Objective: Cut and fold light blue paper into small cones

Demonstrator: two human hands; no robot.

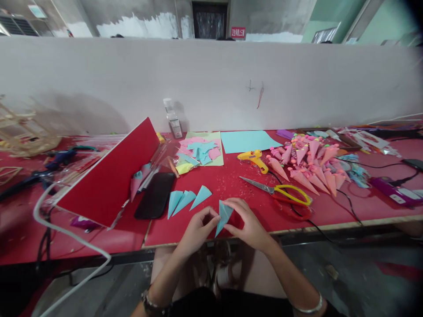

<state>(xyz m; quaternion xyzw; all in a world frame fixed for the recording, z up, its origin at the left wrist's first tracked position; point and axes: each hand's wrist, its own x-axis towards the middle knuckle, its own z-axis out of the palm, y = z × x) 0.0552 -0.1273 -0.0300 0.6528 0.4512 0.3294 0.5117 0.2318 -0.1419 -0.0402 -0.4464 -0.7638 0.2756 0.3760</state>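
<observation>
Pinching one blue paper cone (pixel 223 216) — three blue cones (pixel 185 200) beside — both hands

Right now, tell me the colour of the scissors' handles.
The scissors have yellow handles, with red inside the loops; the head view shows it.

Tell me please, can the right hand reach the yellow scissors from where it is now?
Probably yes. The right hand holds a blue paper cone together with the left hand, and the yellow scissors lie just beyond it to the right on bare red table, nothing between. It must release the cone first.
</observation>
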